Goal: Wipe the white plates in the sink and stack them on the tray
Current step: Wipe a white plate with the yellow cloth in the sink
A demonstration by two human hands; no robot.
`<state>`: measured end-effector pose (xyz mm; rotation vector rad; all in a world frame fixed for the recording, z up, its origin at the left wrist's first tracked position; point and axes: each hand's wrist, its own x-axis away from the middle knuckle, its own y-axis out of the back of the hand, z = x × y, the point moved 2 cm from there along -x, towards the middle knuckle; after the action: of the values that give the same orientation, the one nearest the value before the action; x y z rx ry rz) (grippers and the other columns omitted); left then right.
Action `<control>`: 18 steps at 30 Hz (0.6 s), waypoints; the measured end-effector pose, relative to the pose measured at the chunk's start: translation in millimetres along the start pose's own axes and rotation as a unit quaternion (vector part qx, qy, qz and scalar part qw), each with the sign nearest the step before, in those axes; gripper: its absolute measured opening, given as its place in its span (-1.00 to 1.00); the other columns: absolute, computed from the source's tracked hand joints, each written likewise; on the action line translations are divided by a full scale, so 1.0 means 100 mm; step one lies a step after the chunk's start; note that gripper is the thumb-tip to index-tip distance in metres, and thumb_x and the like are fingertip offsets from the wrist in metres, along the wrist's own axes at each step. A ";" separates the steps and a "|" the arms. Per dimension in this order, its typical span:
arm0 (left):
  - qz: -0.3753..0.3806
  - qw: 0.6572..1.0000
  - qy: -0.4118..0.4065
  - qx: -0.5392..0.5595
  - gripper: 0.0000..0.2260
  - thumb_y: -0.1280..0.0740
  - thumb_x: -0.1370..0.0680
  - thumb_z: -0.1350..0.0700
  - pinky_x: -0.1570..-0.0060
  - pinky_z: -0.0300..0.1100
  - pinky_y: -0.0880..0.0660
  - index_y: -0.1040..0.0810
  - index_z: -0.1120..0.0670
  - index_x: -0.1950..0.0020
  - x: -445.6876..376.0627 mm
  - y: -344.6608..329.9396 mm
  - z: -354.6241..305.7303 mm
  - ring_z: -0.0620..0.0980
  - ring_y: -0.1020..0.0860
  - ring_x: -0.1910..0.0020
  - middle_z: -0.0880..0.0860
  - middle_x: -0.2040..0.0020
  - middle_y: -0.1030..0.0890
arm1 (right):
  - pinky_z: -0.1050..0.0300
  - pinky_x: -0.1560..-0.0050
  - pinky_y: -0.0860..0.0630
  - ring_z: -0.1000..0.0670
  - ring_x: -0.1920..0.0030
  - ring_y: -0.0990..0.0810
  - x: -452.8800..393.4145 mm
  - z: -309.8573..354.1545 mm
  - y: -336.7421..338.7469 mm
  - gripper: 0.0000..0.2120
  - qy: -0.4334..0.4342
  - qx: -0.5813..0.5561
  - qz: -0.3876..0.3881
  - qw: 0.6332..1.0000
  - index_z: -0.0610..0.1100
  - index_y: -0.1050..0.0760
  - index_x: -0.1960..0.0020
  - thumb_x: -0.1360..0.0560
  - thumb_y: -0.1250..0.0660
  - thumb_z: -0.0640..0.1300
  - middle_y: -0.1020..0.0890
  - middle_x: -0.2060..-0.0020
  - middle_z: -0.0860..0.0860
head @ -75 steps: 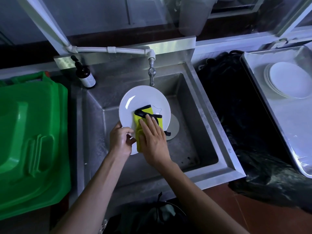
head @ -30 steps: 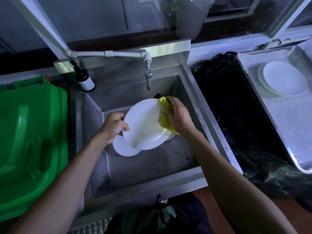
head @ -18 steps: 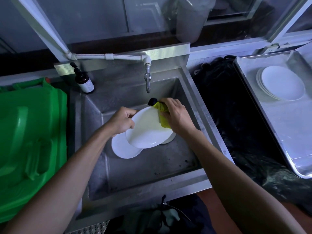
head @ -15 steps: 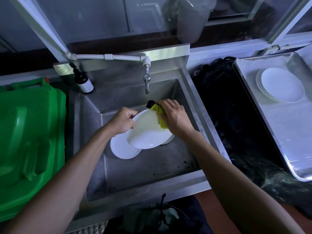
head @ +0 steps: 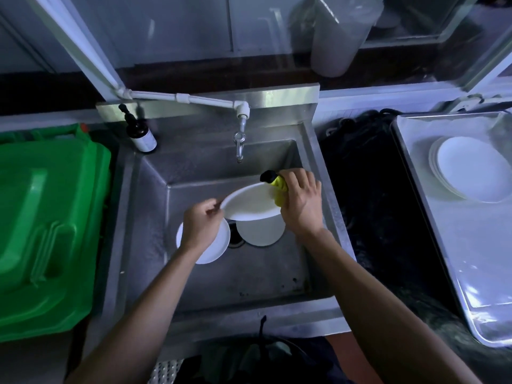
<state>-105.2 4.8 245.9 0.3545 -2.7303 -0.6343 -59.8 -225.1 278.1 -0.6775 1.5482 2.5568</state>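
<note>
Over the steel sink (head: 314, 162) I hold a white plate (head: 249, 202), tilted almost flat. My left hand (head: 201, 224) pinches its left rim. My right hand (head: 300, 202) grips a yellow cloth with a black edge (head: 277, 187) against the plate's right rim. Two more white plates lie on the sink floor, one (head: 214, 249) under my left hand and one (head: 261, 231) below the held plate. On the right, a stack of white plates (head: 471, 169) rests on the metal tray (head: 443, 245).
A tap (head: 239, 145) hangs over the back of the sink. A dark pump bottle (head: 140, 133) stands on the sink's back left corner. A green bin lid (head: 47, 223) fills the left. A black bag (head: 368, 189) lies between sink and tray.
The held plate has tipped from facing me to nearly flat. My right hand slid the cloth from its centre to its right rim. My left hand shifted its grip along the left rim.
</note>
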 end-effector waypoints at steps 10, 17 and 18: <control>0.086 0.802 0.304 0.507 -0.40 -0.30 -0.60 -0.23 0.13 0.19 -0.67 -0.43 0.30 -0.29 0.18 -0.37 -0.27 0.33 -0.68 -0.06 0.29 -0.09 -0.69 | -0.13 0.01 -0.41 -0.20 0.00 -0.49 0.06 -0.09 -0.08 -0.69 0.021 -0.083 -0.049 0.995 -0.21 -0.56 -0.20 -0.47 -0.31 -0.32 -0.57 -0.06 -0.14; 0.020 0.749 0.312 0.584 -0.69 -0.23 -0.68 0.18 0.29 0.09 -0.66 -0.44 0.39 -0.32 0.15 -0.57 -0.46 0.35 -0.70 0.04 0.42 -0.11 -0.64 | -0.17 -0.01 -0.44 -0.22 -0.05 -0.52 0.25 -0.30 -0.05 -0.58 0.049 -0.119 -0.038 0.991 -0.21 -0.53 -0.25 -0.42 -0.37 -0.43 -0.57 -0.14 -0.14; 0.011 0.752 0.310 0.581 -0.74 -0.25 -0.66 0.23 0.29 0.09 -0.66 -0.46 0.38 -0.27 0.16 -0.59 -0.46 0.35 -0.70 0.04 0.42 -0.12 -0.63 | -0.17 -0.04 -0.45 -0.22 -0.09 -0.51 0.28 -0.35 -0.04 -0.57 0.063 -0.126 -0.027 0.990 -0.20 -0.51 -0.27 -0.42 -0.35 -0.42 -0.56 -0.17 -0.13</control>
<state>-93.3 -68.8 262.1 0.6313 -2.0767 1.1115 -72.4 -257.2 249.3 -0.9096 1.2276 2.7428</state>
